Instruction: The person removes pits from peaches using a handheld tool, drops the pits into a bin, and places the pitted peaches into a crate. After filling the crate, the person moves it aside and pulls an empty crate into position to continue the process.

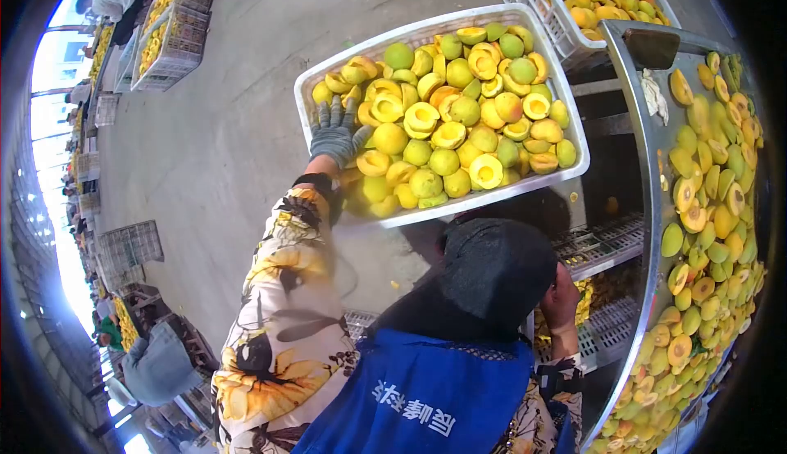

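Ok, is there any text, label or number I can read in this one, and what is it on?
Blue vest, on the back of the person in the black cap: one row of white printed characters, seen upside down and too blurred to read.
White crate of halved fruit: no readable marks.
Metal trough: none.

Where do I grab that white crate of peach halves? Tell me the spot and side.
Grip the rim of the crate at the short end nearest the metal trough, coming from that side. A co-worker's gloved hand has the opposite end, and the crate is tilted and heaped with peach halves, so a hold across from it likely keeps it level.
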A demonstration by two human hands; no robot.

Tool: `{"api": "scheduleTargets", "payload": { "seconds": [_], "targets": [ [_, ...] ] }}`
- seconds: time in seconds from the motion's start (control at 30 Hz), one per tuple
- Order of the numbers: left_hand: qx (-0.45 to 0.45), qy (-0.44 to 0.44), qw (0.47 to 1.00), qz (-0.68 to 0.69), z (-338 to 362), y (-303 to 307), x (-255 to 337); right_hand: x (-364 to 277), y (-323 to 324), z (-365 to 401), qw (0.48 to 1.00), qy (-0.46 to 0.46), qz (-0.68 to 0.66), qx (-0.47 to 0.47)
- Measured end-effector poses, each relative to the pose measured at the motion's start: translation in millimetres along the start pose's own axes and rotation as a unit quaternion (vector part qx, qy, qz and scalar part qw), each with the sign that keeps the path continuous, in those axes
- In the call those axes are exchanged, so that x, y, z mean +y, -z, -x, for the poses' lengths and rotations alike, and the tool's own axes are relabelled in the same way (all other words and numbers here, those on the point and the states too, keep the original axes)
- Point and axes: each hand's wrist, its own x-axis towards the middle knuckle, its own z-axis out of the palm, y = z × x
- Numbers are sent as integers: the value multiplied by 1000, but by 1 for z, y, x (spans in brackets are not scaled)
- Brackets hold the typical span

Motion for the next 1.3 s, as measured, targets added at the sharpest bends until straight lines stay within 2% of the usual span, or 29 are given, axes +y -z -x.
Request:
{"api": "scheduleTargets", "payload": {
  "seconds": [0.03, 0.07, 0.17, 0.2, 0.23, 0.3, 0.4, 0.5, 0.53, 0.57, 0.6, 0.67, 0.73, 0.77, 0.8, 0.83, 0.9, 0.93, 1.03, 1.13, 1.23, 1.27, 1.3],
  "targets": [
    [-31, 5, 999, 5, 0, 8, 0, -2, 0, -1, 1000, 0, 11, -12],
    [123, -32, 991, -47, 6, 16, 8, -3, 2, -2, 999, -3, 24, -22],
    [-108, -37, 990, 84, 27, 66, 34, -6, 13, 0, 999, -6, 40, -32],
    [-24, -136, 987, 83, 38, 57, 34, -7, 14, 0, 999, -4, 39, -30],
    [-81, -160, 983, 25, 46, 51, 37, -9, 15, 1, 999, -7, 28, -29],
    [-89, -203, 975, 9, 48, 26, 34, -13, 15, 0, 1000, -9, 4, -22],
    [-183, -233, 953, -62, 39, 29, 33, -18, 12, 1, 998, 4, -57, -11],
    [-151, -206, 966, -24, 51, 33, 37, -13, 2, 7, 999, 44, -22, 22],
    [-89, -225, 970, 30, 54, 20, 30, -16, 4, 9, 999, 25, -29, 13],
    [-96, -184, 958, 199, 51, 6, 21, -21, 5, 9, 999, 5, -30, 7],
    [-104, -135, 916, 363, 48, 4, 18, -27, 8, 9, 999, -14, -31, -1],
    [-112, -136, 927, 331, 43, 15, 16, -32, 14, 8, 998, -51, -20, -15],
    [-158, -117, 934, 300, 30, 30, 18, -36, 14, 8, 996, -86, -6, -29],
    [-183, -107, 935, 283, 25, 32, 19, -34, 10, 11, 997, -65, -25, -21],
    [-190, -182, 943, 203, 19, 18, 22, -27, 5, 12, 998, -42, -44, -12],
    [-190, -202, 953, 119, 14, -6, 22, -19, 0, 11, 998, -16, -64, -2],
    [-174, -182, 963, 99, 27, 8, 34, -11, -12, 11, 996, 1, -92, -23],
    [-208, -180, 958, 79, 24, 11, 37, -10, -15, 11, 994, 9, -105, -30],
    [-138, -207, 958, 143, 47, 38, 29, -4, -10, 21, 993, 54, -103, 13],
    [-29, -118, 990, 71, 70, 46, 50, -5, 6, 33, 999, -9, -25, 24],
    [102, -197, 975, -29, 93, 37, 70, -9, 19, 38, 997, -56, 49, 8],
    [9, -192, 981, -21, 90, 14, 68, -11, 19, 39, 998, -55, 18, 25],
    [4, -177, 984, -22, 91, 12, 70, -8, 17, 42, 998, -50, 15, 19]
  ]
}}
